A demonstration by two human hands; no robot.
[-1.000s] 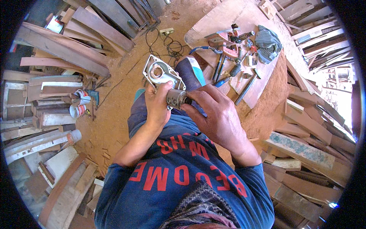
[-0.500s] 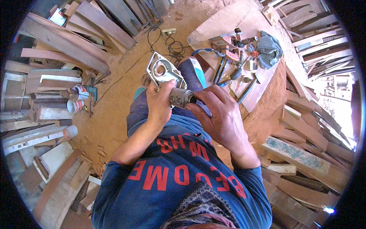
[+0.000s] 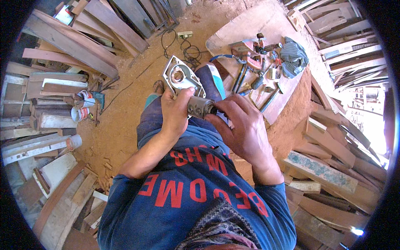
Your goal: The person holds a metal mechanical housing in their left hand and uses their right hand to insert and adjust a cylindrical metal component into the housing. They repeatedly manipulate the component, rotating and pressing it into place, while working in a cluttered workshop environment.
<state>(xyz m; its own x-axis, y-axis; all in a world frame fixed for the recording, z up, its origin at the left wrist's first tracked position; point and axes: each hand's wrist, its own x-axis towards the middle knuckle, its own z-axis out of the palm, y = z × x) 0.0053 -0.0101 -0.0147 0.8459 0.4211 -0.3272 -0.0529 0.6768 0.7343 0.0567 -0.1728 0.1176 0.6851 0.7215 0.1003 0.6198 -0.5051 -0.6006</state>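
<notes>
Metal housing [image 3: 192, 83] up over lap [image 3: 151, 121], tilted, round hole facing up. L hand [image 3: 174, 110] gripping it from near side, thumb lying over top. Grey cylinder [image 3: 199, 107] next, tight against housing's near end; can't tell if joined. R hand [image 3: 243, 123] pinching its dark end btwn thumb & fingers. Further R, beyond hands: wooden board [image 3: 227, 35] w/ red tool [image 3: 253, 61], dark-handled hammer [image 3: 271, 100] & crumpled striped cloth [image 3: 293, 57] at far R.

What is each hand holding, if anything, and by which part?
The left hand grips a silver metal housing by its near edge, beside a grey cylinder; the right hand pinches the cylinder's dark right end.
</notes>
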